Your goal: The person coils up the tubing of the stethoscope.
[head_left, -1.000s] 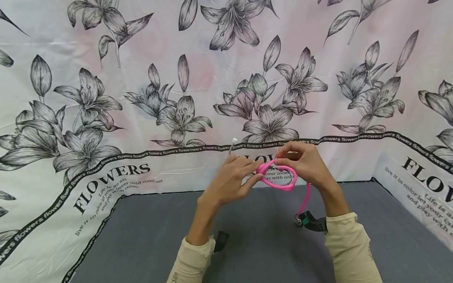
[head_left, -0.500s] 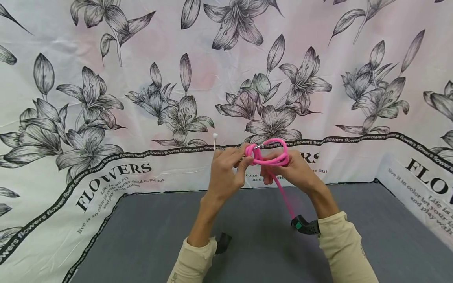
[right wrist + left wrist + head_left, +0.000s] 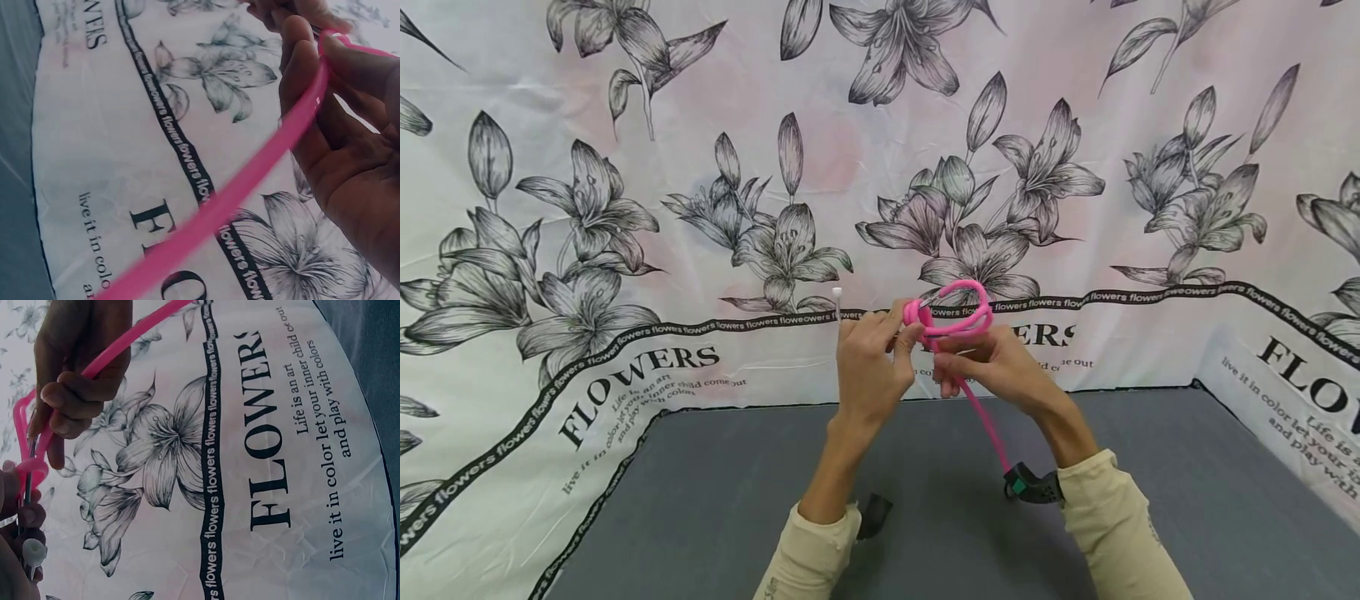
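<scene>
A pink cord (image 3: 983,315) is looped and wrapped around a thin metal rod. One end of that rod carries a white knob (image 3: 35,552), which sticks up past my left fingers in the head view. My left hand (image 3: 874,362) holds the rod beside the cord's wraps, with thumb and fingers together. To its right, my right hand (image 3: 1000,371) pinches the cord just under the open loop. A length of cord (image 3: 237,194) runs from the right fingers down toward the right wrist. The rod's far end is partly hidden by cord and fingers.
Both hands are above a dark grey table (image 3: 722,492). A white cloth (image 3: 820,367) with printed flowers and lettering stands behind it and wraps round the sides. Dark straps with devices sit on both wrists, the right wrist device (image 3: 1030,483) near the hanging cord.
My right hand has moved from above the loop to below it and drifted left. The loop has swung up, and the left hand has shifted left with the rod turning more upright.
</scene>
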Available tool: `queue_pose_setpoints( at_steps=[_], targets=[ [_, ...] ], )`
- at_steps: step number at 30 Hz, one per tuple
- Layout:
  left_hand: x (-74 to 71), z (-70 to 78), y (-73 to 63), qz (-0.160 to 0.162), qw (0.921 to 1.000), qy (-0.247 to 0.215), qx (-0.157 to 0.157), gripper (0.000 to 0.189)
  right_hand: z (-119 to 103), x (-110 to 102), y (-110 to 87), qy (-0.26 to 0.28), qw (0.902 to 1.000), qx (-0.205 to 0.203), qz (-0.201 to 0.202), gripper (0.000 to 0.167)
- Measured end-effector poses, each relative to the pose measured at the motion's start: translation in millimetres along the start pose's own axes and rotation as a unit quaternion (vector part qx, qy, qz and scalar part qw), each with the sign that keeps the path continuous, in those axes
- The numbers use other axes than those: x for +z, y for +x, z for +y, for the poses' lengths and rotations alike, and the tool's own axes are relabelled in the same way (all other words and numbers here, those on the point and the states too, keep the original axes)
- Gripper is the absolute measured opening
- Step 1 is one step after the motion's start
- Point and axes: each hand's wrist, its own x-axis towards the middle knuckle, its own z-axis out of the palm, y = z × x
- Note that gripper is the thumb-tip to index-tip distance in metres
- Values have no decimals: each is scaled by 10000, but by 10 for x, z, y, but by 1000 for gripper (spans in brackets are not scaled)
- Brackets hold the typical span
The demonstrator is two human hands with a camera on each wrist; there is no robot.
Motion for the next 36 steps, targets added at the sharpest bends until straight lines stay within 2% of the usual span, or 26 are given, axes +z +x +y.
queue_pose_setpoints(
  at_steps=[4,7,9,13,16,18,20,22,26,28,30,33,36],
  targets=[
    [4,-20,1,105,9995,237,-153,27,2,113,40,-359,9989,86,-284,16],
    [8,-32,8,140,9983,539,-166,27,-46,179,57,-850,9958,-53,-351,21],
    [11,-37,12,159,9971,732,-143,26,-97,202,50,-1217,9919,-159,-341,17],
    [19,-43,13,143,9941,1076,-51,28,-187,208,9,-1979,9783,-403,-467,11],
    [28,-57,4,69,9912,1318,1,29,-250,196,-29,-2438,9666,-545,-575,15],
    [35,-71,-4,-12,9891,1475,14,29,-301,185,-56,-2822,9551,-752,-505,18],
    [43,-84,-15,-139,9866,1624,34,29,-340,173,-81,-3122,9450,-935,-288,17],
    [47,-86,-25,-299,9830,1804,150,30,-366,163,-101,-3473,9308,-1128,137,13],
    [56,-42,-47,-678,9739,2042,720,31,-383,145,-133,-3990,8993,-1310,1217,5],
    [62,-4,-54,-868,9687,2068,1064,32,-382,135,-138,-4144,8839,-1397,1656,7],
    [59,29,-56,-1014,9671,1985,1226,31,-375,127,-135,-4278,8693,-1466,1993,8],
    [33,63,-59,-1148,9671,1903,1239,31,-361,125,-125,-4362,8562,-1508,2321,9],
    [7,87,-65,-1244,9676,1802,1259,31,-352,133,-135,-4403,8482,-1448,2564,10]
  ],
)
